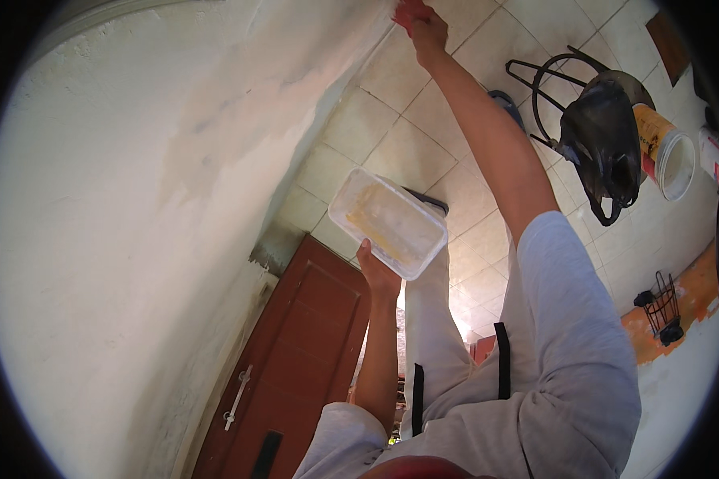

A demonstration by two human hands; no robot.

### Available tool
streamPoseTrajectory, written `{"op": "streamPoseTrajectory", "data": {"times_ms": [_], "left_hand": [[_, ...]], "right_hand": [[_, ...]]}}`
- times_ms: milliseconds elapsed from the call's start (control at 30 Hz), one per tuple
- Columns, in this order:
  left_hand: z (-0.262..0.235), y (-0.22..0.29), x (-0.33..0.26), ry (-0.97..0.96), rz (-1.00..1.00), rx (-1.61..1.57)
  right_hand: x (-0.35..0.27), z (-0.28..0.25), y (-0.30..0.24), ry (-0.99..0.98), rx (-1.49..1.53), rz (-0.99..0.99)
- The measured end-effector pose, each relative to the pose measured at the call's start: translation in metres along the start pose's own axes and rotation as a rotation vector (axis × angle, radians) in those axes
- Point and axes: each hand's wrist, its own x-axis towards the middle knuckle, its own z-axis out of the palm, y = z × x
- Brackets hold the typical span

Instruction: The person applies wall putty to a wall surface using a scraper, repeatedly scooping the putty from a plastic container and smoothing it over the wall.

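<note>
Gripped from below, a clear rectangular plastic container [388,223] is being held up by the left hand [375,270], whose fingers are curled against its near short edge and underside; a yellowish paste or residue is being carried in it. The container is being kept in front of the body, beside the white wall [120,239] and above the brown door [295,351] seen far below. The right hand [419,24] is being stretched out at full arm's length to where the wall meets the tiled floor [391,144] in this view, and it is being closed around something red, possibly a cloth or sponge; how tightly it is being pinched cannot be told, since the fingers are small and close to the rim of the picture. A darker, damp-looking patch [248,88] is being shown on the wall near that hand.

A slip is being risked on the left: the container is being supported at one end only, so it could be tipped and its contents spilled if the wrist is being relaxed. With the right arm being extended so far, balance could be lost. A black bag on a metal chair [603,136], a paint bucket [667,152] and a small wire rack [663,307] are being left standing on the floor well apart from both hands.
</note>
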Motion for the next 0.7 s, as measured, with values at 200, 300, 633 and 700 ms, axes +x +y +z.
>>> {"op": "streamPoseTrajectory", "data": {"times_ms": [200,300,633,700], "left_hand": [[-0.006,-0.002,-0.009,-0.001,-0.009,-0.042],[-0.01,0.003,-0.013,0.007,-0.003,-0.059],[-0.007,0.022,-0.025,-0.041,0.028,-0.075],[-0.009,0.02,-0.022,-0.048,0.058,-0.032]], "right_hand": [[-0.05,0.036,0.01,0.023,-0.407,-0.168],[-0.104,0.047,-0.005,-0.031,-0.426,-0.136],[-0.202,0.007,-0.073,-0.321,0.121,0.366],[-0.205,-0.02,-0.103,-0.334,0.094,0.402]]}}
